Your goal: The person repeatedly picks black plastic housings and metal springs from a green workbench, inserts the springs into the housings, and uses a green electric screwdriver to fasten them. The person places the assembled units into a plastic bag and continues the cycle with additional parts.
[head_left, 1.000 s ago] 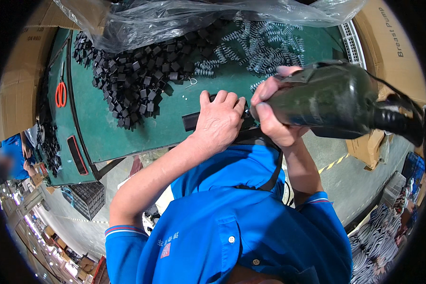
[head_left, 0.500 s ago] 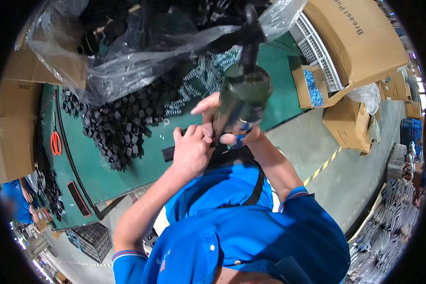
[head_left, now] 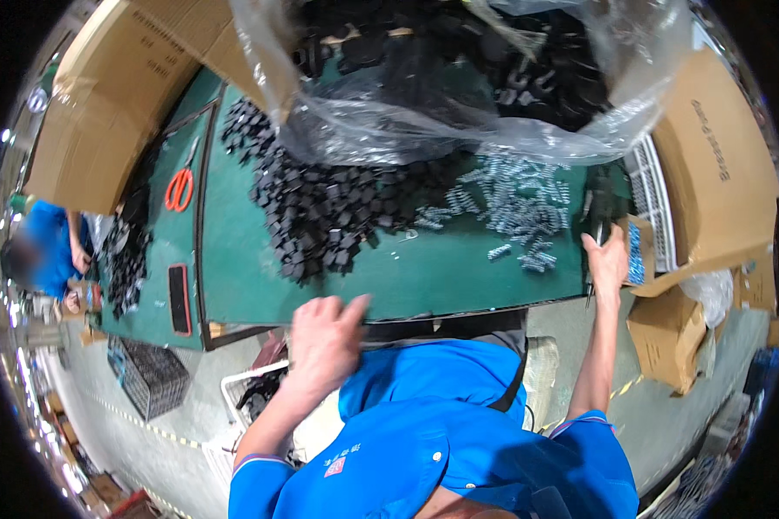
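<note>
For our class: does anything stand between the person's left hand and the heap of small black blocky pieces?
Nothing visible does: only a strip of flat green tabletop shows between the left hand and the near edge of the heap of small black blocky pieces. The clear crinkled plastic sheet lies beyond, toward the heap's far side.

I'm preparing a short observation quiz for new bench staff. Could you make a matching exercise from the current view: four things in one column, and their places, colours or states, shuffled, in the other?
Column one
1. Scissors
2. Coil springs
3. Left hand
4. Right hand

Column two
A. At the dark tool on the right
B. Silvery, to the right of the black pieces
C. With orange handles, on the left part of the green table
D. By the table's near edge, with nothing visible in its grasp

Pairs: 1-C, 2-B, 3-D, 4-A
</note>
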Available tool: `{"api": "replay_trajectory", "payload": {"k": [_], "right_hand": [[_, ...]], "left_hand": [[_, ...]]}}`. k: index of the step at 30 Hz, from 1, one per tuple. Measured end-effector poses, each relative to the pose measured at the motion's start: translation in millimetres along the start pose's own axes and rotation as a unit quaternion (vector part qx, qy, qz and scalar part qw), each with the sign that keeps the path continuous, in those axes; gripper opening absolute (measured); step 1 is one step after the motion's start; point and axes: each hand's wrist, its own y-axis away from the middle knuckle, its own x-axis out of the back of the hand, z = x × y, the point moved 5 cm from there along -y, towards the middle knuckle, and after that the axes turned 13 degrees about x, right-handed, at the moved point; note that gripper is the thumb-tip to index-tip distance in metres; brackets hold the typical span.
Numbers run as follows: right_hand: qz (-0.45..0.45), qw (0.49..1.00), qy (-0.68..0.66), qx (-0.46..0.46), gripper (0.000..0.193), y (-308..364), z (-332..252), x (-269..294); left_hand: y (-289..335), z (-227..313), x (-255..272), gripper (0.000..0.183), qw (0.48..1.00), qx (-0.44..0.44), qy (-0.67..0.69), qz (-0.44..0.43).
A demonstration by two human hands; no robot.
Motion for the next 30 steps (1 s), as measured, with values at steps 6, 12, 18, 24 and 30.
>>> {"api": "replay_trajectory", "payload": {"k": [6, 12, 18, 24, 30], "right_hand": [[0.061, 0.995, 0.018, 0.074, 0.046, 2, 9, 40], [-0.038, 0.987, 0.154, 0.031, 0.029, -36, 91, 34], [-0.02, 0.996, 0.077, 0.042, 0.02, -35, 92, 29], [0.023, 0.994, 0.094, 0.04, 0.016, -21, 100, 19], [0.142, 0.988, -0.054, -0.007, 0.015, -5, 95, 31]], "left_hand": [[123, -266, -119, 0.035, 0.84, 0.45, -0.145, -0.265], [85, -205, -69, 0.044, 0.914, 0.367, -0.063, -0.158], [-105, -1, 47, 0.027, 0.96, 0.021, 0.273, 0.062], [-312, 149, 43, 0.042, 0.957, -0.128, 0.25, 0.074], [-400, 241, -3, 0.059, 0.984, -0.02, 0.153, 0.088]]}}
